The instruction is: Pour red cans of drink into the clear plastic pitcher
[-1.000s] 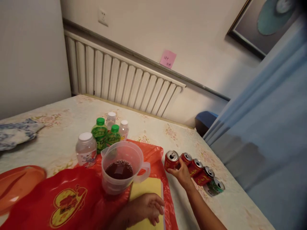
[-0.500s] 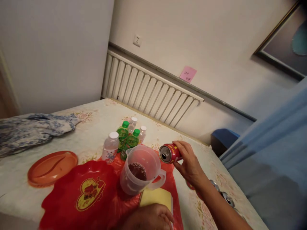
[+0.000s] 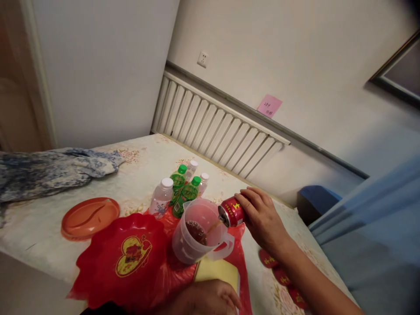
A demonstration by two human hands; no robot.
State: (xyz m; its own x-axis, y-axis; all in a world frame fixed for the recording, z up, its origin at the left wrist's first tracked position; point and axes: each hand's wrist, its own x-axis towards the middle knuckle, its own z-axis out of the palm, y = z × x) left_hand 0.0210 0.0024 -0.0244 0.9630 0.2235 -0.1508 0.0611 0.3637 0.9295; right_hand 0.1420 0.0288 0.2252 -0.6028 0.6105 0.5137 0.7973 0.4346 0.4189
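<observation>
Red aluminium drink can (image 3: 231,212) with gold lettering on the side, tipped almost flat with its silver top facing left, and a thin brown stream runs from the opening into the clear plastic jug (image 3: 183,245) right below it. The right hand (image 3: 262,218) is wrapped around the can's back half, fingers curled over the top and thumb underneath, so it's properly gripped, held in the air just over the jug's rim on the handle side. The jug has dark brown liquid in the bottom, looks frothy, and it stands on a crinkly red plastic bag (image 3: 164,280) on the flower-patterned table cover (image 3: 138,175). The left hand (image 3: 210,299) is at the bottom edge, lying palm down on a yellow pad (image 3: 218,270) just in front of the jug, fingers loosely together; part of it is cut off, so I can't tell if it's pressing. Behind the jug there's a cluster of small bottles (image 3: 182,192), some with green caps, some white. A red heart-print dish (image 3: 124,258) and an orange plate (image 3: 90,216) sit to the left, and more red cans (image 3: 269,260) lie on the table under the right forearm.
</observation>
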